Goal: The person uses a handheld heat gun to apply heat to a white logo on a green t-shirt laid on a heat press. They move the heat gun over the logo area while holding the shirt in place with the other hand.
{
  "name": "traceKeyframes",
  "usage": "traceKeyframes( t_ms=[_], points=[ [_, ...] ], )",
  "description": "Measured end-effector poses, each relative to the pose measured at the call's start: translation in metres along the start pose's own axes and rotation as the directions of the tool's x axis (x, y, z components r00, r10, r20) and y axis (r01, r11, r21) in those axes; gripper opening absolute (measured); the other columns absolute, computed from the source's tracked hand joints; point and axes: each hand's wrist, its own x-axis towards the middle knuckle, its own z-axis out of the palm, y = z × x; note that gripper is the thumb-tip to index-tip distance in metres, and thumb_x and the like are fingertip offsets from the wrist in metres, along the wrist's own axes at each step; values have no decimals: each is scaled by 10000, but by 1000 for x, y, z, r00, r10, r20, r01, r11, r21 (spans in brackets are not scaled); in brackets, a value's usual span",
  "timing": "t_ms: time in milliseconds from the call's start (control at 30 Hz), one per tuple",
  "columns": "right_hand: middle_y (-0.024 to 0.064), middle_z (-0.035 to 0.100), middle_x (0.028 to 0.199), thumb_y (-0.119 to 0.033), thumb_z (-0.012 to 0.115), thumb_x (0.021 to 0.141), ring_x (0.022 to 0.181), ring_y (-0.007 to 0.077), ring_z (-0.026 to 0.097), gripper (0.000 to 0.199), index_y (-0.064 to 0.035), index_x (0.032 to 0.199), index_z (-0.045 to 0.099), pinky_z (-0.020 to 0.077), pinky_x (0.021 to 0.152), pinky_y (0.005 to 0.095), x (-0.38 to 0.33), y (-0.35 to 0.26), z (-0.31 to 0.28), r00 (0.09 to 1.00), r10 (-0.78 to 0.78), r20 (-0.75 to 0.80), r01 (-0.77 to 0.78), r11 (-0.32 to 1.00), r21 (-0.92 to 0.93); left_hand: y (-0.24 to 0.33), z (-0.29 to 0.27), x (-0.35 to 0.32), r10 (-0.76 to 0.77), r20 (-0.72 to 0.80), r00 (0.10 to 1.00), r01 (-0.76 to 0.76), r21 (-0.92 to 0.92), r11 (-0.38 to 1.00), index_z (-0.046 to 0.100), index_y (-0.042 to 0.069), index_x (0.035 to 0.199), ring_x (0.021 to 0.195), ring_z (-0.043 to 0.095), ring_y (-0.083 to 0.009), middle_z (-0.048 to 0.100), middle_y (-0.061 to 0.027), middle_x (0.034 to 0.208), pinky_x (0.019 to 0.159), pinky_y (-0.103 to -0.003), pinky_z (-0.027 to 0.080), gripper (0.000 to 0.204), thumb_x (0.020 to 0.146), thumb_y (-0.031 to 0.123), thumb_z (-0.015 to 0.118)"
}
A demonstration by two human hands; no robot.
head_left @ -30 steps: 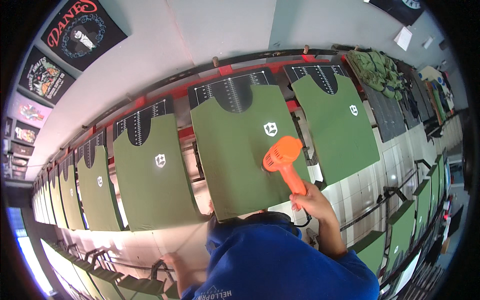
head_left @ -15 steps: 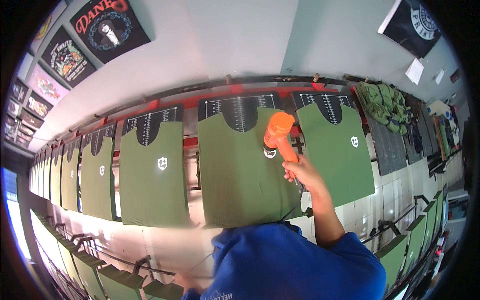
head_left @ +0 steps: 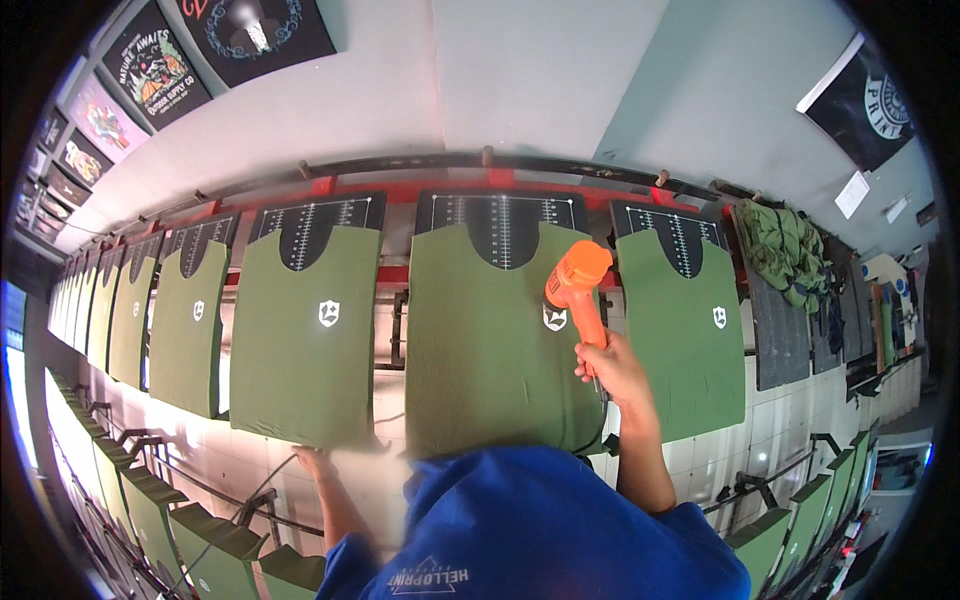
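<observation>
Your right hand (head_left: 612, 368) grips the orange heat gun (head_left: 578, 290) over the middle green shirt's (head_left: 490, 340) white crest (head_left: 554, 318); your left hand (head_left: 315, 462), fingers unclear, touches the neighbouring shirt's (head_left: 300, 335) hem

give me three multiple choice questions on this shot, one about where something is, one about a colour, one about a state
1. Where does the nozzle of the heat gun point?
A. at the small white emblem on the middle shirt
B. at the pile of folded shirts
C. at the floor

2. What colour are the shirts laid on the boards?
A. black
B. olive green
C. white

3. How is the right hand engaged?
A. open and idle
B. closed around the orange handle of the heat gun
C. resting flat on a shirt

Answers:
1 A, the tool's head sits right beside the emblem on the middle shirt.
2 B, every shirt in the row is olive green.
3 B, the fingers wrap the handle, while the left hand touches the lower edge of the next shirt.
</observation>
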Motion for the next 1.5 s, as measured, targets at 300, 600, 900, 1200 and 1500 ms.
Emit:
traceKeyframes(
  t_ms=[300,600,900,1200,1500],
  points=[
    [28,548,725,-147,598,851,601,121,580,195,-1,968,543,458,528,249,-2,-5,2,999,25,-40,-24,999,25,75,55,-56,142,-12,990,-142,-29,989,341,-67,1388,1272,430,-299,401,-178,1420,1057,-390,363,730,984,538,283],
    [36,554,739,-147,609,848,599,121,581,237,9,1008,527,460,520,245,-6,-6,10,999,13,-36,-13,1000,-10,59,45,-27,167,-20,986,-168,-9,986,446,-93,1294,1113,535,-261,523,-157,1292,948,-363,439,663,967,484,433],
    [34,555,743,-132,602,850,594,122,574,253,7,1051,536,466,534,248,-16,-5,7,998,58,-35,-58,998,0,54,50,-24,177,-122,977,-180,-15,984,490,-79,1256,1040,554,-256,557,-154,1236,881,-363,463,621,971,470,438],
    [32,550,739,-122,596,848,581,116,562,254,7,1058,532,464,531,243,-24,-3,6,997,59,-50,-60,998,-28,58,54,-30,149,-141,979,-153,-16,988,499,-92,1239,1025,553,-263,560,-162,1229,876,-370,463,639,958,480,461],
    [33,548,743,-111,602,842,582,117,560,274,6,1078,526,468,539,249,-30,-1,1,997,76,-33,-76,997,-5,54,52,-25,147,-152,978,-149,-2,989,491,-64,1269,1075,544,-263,542,-153,1265,903,-371,453,628,954,479,466]
  ],
)
